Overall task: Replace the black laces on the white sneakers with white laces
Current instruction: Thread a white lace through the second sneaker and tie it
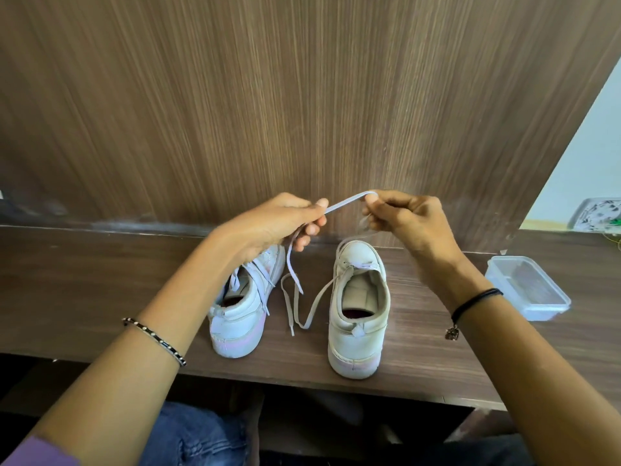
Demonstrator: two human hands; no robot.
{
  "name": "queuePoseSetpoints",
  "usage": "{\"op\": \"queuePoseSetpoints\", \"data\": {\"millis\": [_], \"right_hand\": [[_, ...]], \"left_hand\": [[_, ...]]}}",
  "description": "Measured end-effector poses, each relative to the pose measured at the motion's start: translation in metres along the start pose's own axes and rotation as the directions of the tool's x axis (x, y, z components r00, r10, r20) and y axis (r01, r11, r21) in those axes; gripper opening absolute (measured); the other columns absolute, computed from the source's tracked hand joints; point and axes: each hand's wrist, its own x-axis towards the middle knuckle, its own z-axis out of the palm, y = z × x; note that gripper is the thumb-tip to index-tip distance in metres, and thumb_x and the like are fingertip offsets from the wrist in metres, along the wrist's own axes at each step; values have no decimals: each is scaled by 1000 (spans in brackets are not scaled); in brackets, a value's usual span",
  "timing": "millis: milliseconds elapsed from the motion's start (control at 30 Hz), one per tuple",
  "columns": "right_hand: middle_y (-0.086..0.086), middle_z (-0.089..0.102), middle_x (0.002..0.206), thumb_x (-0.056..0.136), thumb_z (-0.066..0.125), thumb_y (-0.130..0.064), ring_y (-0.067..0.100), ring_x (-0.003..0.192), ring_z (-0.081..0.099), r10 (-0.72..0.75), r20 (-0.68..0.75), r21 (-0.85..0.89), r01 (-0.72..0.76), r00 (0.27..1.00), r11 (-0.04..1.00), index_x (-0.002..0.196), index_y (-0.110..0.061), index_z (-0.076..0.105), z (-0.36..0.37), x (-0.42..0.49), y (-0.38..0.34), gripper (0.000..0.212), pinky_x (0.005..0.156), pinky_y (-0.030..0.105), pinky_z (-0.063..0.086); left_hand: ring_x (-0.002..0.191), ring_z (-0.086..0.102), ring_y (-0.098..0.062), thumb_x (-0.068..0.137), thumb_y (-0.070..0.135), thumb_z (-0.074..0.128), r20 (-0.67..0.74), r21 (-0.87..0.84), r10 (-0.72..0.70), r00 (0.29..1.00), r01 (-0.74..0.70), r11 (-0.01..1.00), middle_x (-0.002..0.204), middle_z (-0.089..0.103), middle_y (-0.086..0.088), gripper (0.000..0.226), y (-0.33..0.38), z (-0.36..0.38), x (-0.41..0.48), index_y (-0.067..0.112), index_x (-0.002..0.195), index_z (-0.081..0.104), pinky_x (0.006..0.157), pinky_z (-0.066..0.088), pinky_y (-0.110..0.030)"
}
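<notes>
Left hand and right hand each pinch a white lace above white sneakers (heels toward the near edge) on the tabletop.

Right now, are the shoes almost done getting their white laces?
Partly. No black laces are in view, and the left sneaker looks laced in white. In hand: the left hand and right hand pinch a white lace stretched above the right sneaker, with loose lace trailing on the desk. Left: threading that sneaker's upper eyelets, which look empty, and tying.
</notes>
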Motion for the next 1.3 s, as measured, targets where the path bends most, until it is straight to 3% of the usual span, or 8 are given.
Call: {"op": "queuePoseSetpoints", "data": {"millis": [133,300,400,700,967,1067,1133,1300], "right_hand": [[13,75,93,100,64,-13,23,88,73,73,-141,117,-57,987,992,105,1,74,-3,11,12,18,99,38,56],[4,44,154,98,63,-29,26,128,57,-112,152,-694,187,982,696,146,-23,53,11,3,11,50,105,36,47],[3,20,165,98,60,-40,31,144,28,-167,277,-790,323,946,521,149,-32,49,22,-6,12,52,102,28,23],[-16,50,117,86,71,-56,1,111,30,-163,284,-738,324,945,592,124,-18,68,29,-15,2,54,100,30,32],[-9,77,86,84,83,-30,-5,81,68,-150,213,-690,257,966,676,90,-17,80,15,-12,5,14,68,0,42],[-8,76,75,83,84,-27,-3,71,70,-89,218,-670,215,972,710,86,-17,80,6,-11,5,11,61,6,49],[-10,75,73,83,84,-28,-5,68,70,-73,226,-673,210,971,709,87,-18,81,0,-11,4,11,62,7,49],[-9,77,79,83,83,-26,-3,76,72,-85,230,-672,221,970,707,95,-20,82,-10,-10,3,14,79,17,58]], "left_hand": [[86,69,-13,105,36,52,99,210,-66,993,44,977,87,75,0,33,-9,-20,-13,7,104,68,84,52,-29],[88,75,-15,108,28,48,-10,69,-69,998,70,995,96,79,-5,27,-11,-12,-9,6,113,63,78,56,-27],[79,75,-19,108,20,47,-183,-182,-81,980,48,982,93,76,-11,21,-10,4,2,5,112,60,65,60,-24],[50,64,-10,108,17,47,-424,-323,-87,901,-60,945,63,69,1,22,-4,33,12,11,89,57,51,55,-25],[73,75,-22,108,9,45,-356,-523,-127,926,-85,848,100,72,-22,17,-4,37,11,-2,119,52,64,63,-30],[76,75,-24,107,26,47,-384,2,-96,918,105,995,99,72,-14,30,-9,37,9,1,121,55,71,63,-38],[99,69,-25,106,37,45,-436,579,119,892,177,796,114,67,-5,33,-9,39,5,11,124,53,78,49,-35],[71,65,-7,107,30,47,-77,544,296,952,-209,813,77,66,6,24,0,49,1,17,99,67,68,44,-28]]}}
